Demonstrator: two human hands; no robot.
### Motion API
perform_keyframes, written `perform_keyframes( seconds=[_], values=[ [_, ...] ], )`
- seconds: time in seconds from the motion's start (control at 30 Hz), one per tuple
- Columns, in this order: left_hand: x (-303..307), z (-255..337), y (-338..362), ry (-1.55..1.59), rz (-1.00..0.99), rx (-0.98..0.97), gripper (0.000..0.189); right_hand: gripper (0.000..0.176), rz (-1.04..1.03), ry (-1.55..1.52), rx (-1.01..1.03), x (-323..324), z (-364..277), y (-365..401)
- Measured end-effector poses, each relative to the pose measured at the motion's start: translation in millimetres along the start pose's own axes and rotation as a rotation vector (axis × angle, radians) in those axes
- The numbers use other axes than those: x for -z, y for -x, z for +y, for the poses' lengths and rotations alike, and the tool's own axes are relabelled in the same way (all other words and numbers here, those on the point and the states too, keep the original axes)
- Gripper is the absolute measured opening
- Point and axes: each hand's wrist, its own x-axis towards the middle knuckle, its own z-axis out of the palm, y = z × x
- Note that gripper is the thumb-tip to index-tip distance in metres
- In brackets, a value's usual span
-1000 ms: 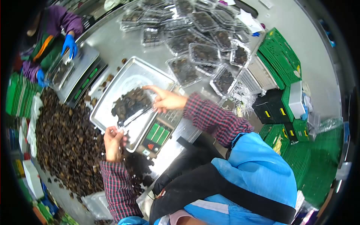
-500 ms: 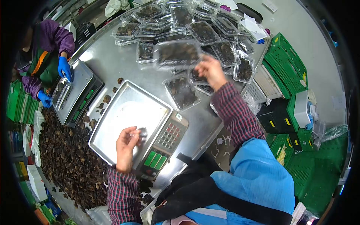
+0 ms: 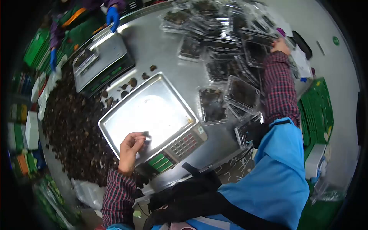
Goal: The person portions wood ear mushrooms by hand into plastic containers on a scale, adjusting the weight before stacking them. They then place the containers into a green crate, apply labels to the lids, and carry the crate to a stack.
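In my left hand [image 3: 130,149], the thumb and fingers pinch a small dark brown piece [image 3: 146,134] over the near edge of the weighing scale's steel tray [image 3: 153,111]. My right hand [image 3: 281,46] is stretched out to the far right of a heap of clear plastic boxes [image 3: 214,38]. Its fingers close on the edge of one clear plastic box [image 3: 257,38] with dark contents; the fingertips are partly hidden. Left of the scale lies a big pile of dark brown, mushroom-like pieces [image 3: 76,130].
A second scale [image 3: 101,63] with a filled box on it stands at the back left. Behind it, a co-worker's blue-gloved hand [image 3: 113,17] hangs near the table edge. Green crates [image 3: 316,107] are stacked at the right. Loose pieces [image 3: 132,82] lie between the scales.
My right hand has carried a filled plastic box away to the right, onto the heap. The view has turned. My left hand keeps its pinch. The co-worker's hands have moved off the box.
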Motion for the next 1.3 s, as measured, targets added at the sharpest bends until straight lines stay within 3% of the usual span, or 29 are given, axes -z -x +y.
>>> perform_keyframes(
  seconds=[0.1, 0.23, 0.3, 0.33, 0.37, 0.4, 0.43, 0.47, 0.5, 0.57, 0.63, 0.67, 0.73, 0.8, 0.83, 0.9, 0.93, 0.97, 1.03, 1.1, 1.23, 1.3],
  values=[
    [6.8, -7.8, 2.5, 0.015, 0.042, 0.01, 0.02, 0.018, 0.044, -0.05, 0.139, -6.1, 2.7, 2.3],
    [7.8, -7.1, 10.4, 0.071, 0.032, 0.069, 0.02, 0.033, -0.351, 0.361, -0.026, 18.6, 56.2, -57.9],
    [12.1, -9.5, 14.6, 0.046, 0.026, 0.087, 0.021, 0.034, -0.36, 0.459, -0.009, 27.5, 65.7, -50.2],
    [14.7, -12.7, 16.6, 0.028, 0.05, 0.086, 0.022, 0.045, -0.424, 0.654, 0.019, 33.9, 72.8, -67.6],
    [19.0, -13.0, 20.6, -0.01, 0.042, 0.063, 0.022, 0.064, -0.473, 1.308, 0.544, 41.4, 67.2, -82.8],
    [28.2, -24.7, 23.0, 0.047, 0.018, 0.053, 0.022, 0.079, -0.588, 1.509, 0.706, 45.3, 101.9, -162.7],
    [34.7, -30.4, 29.6, 0.097, 0.023, -0.006, 0.021, 0.072, -0.5, 1.452, 0.734, 43.6, 78.4, -111.3],
    [41.8, -35.2, 38.6, 0.037, 0.066, -0.072, 0.021, 0.069, -0.605, 1.252, 0.758, 38.3, 83.2, -118.7],
    [51.6, -39.8, 49.6, 0.028, 0.069, -0.096, 0.021, 0.056, -0.626, 1.202, 0.78, 29.6, 70.0, -51.8],
    [71.4, -63.2, 75.8, 0.055, 0.122, -0.129, 0.02, 0.042, -1.075, 1.023, 0.591, 12.4, 74.5, 36.2],
    [90.6, -78.5, 115.3, -0.025, 0.246, -0.126, 0.02, 0.035, -1.383, 0.722, 0.647, 8.6, 66.5, 209.3],
    [101.4, -98.9, 131.8, 0.047, 0.281, -0.143, 0.019, 0.035, -1.533, 0.74, 0.554, 11.7, 60.6, 288.0],
    [121.8, -134.1, 177.1, -0.029, 0.351, -0.081, 0.017, 0.031, -1.744, 0.765, 0.688, 33.7, 50.9, 441.4],
    [145.8, -183.1, 223.3, -0.032, 0.414, 0.01, 0.018, 0.028, -2.081, 0.554, 0.656, 67.1, 52.7, 575.9],
    [156.3, -205.6, 246.1, 0.02, 0.458, 0.085, 0.021, 0.029, -2.275, 0.343, 0.683, 83.9, 56.2, 638.6],
    [177.1, -247.9, 284.4, 0.198, 0.717, 0.097, 0.035, 0.03, -2.46, 0.001, 0.86, 117.1, 73.8, 747.4],
    [193.0, -256.3, 298.6, 0.225, 0.852, 0.19, 0.057, 0.033, -2.524, -0.179, 0.905, 133.6, 89.7, 798.1],
    [207.4, -261.3, 308.5, 0.241, 0.83, 0.201, 0.057, 0.033, -2.547, -0.168, 1.042, 153.1, 95.5, 841.8],
    [237.1, -263.4, 316.7, 0.018, 1.24, 0.109, 0.08, 0.025, -2.649, -0.177, 1.294, 174.6, 110.9, 912.1],
    [264.7, -261.6, 312.8, -0.01, 1.233, 0.038, 0.091, 0.019, -2.869, 0.08, 1.547, 189.0, 131.4, 956.7],
    [297.7, -265.4, 296.8, -0.12, 1.221, -0.099, 0.112, 0.016, -2.892, 0.076, 1.657, 178.2, 120.1, 986.2],
    [301.9, -261.6, 298.6, -0.083, 1.203, -0.11, 0.112, 0.018, -3.103, 0.202, 1.524, 167.3, 108.3, 995.2]
  ],
)
